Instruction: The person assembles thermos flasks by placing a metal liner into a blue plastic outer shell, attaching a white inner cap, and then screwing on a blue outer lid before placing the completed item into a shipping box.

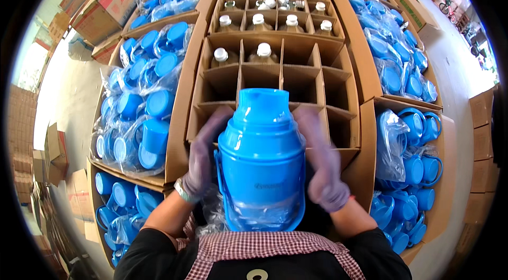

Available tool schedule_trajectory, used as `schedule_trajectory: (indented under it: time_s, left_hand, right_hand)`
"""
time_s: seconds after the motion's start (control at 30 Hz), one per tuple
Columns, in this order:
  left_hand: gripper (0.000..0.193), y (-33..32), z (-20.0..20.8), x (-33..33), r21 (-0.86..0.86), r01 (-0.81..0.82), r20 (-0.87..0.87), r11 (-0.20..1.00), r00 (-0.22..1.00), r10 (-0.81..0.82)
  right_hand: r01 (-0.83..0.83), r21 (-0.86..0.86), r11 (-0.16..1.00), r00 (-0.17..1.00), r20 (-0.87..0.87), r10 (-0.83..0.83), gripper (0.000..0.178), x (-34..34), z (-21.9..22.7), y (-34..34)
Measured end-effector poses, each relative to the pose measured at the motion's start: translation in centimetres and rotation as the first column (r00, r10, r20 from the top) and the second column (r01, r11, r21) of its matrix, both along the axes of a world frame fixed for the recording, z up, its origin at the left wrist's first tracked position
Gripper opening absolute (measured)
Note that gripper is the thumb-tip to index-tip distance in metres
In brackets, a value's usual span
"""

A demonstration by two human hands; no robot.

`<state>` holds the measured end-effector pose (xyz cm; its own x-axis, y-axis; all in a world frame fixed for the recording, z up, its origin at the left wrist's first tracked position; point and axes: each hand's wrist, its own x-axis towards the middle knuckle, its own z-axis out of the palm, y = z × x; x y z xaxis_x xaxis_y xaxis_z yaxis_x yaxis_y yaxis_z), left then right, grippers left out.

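Right in front of me is a blue plastic thermos flask (262, 158) with a stepped lid and a carrying handle, clear plastic film bunched around its lower part. On its left side my left hand (203, 153), in a thin pale glove, is open with the fingers stretched forward. My right hand (321, 163), gloved the same way, is open on the other side, fingers pointing toward the flask's shoulder. Both hands are blurred, and I cannot tell whether they touch the flask. Beyond it lies a divided cardboard box (275, 76), where two glass liners with white caps (263, 51) stand in cells.
Farther ahead, another divided box holds several capped bottle-like liners (291, 22). Cartons of bagged blue flask parts (153, 95) line my left, with more blue parts (413, 153) in cartons on my right. Stacked cardboard boxes (114, 2) stand beyond the floor strip (71, 95).
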<state>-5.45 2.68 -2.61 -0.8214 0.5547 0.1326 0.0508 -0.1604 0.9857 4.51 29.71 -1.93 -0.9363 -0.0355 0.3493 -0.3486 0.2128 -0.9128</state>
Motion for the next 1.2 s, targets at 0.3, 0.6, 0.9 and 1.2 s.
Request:
schedule_trajectory:
  time_s: [0.3, 0.6, 0.9, 1.2]
  left_hand:
    - [0.095, 1.2, 1.4, 3.4, -0.097, -0.26, -0.315, 0.961, 0.924, 0.218]
    - [0.091, -0.1, 1.2, 2.5, -0.215, -0.296, -0.493, 0.931, 0.856, 0.158]
    - [0.085, -1.1, 2.0, 2.8, -0.359, -0.1, -0.557, 0.928, 0.821, -0.127]
    - [0.094, -0.2, 3.4, 2.5, -0.211, -0.056, -0.539, 0.976, 0.839, -0.068]
  right_hand:
    - [0.04, -0.025, 0.999, 0.999, -0.013, -0.04, 0.09, -0.6, -0.3, -1.0]
    - [0.071, -0.118, 0.99, 0.997, 0.039, -0.067, 0.101, -0.8, 0.0, -2.1]
    - [-0.06, 0.027, 0.998, 0.983, 0.178, 0.054, 0.085, -1.3, -2.8, 0.2]
    - [0.001, -0.194, 0.981, 0.99, 0.14, 0.027, 0.08, -2.1, -1.7, -0.7]
